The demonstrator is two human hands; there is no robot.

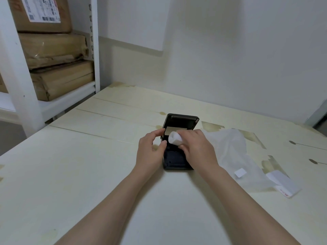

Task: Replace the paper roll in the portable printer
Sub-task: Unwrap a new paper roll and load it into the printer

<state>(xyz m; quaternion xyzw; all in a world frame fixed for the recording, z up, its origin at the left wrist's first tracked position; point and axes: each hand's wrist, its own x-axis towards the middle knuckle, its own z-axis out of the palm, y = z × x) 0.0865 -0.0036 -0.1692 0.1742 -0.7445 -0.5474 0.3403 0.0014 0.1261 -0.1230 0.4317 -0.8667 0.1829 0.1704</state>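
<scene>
Printer (177, 160): black, lid up, on table (79, 174).
Roll (175, 139): white, just above the open bay.
Right hand (197, 147): fingers curled round roll.
Left hand (152, 150): fingertips at printer's left edge; cannot tell if gripping.
Wrapper (230, 147): right of printer.

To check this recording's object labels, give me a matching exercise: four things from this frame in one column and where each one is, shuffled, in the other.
Things:
1. paper roll
2. printer
3. plastic wrapper
4. brown parcels

Places:
a. stacked on the shelf at the left
b. lying on the table, right of the printer
c. standing on the table with its lid open
d. held in the right hand

Pairs: 1-d, 2-c, 3-b, 4-a.
</scene>
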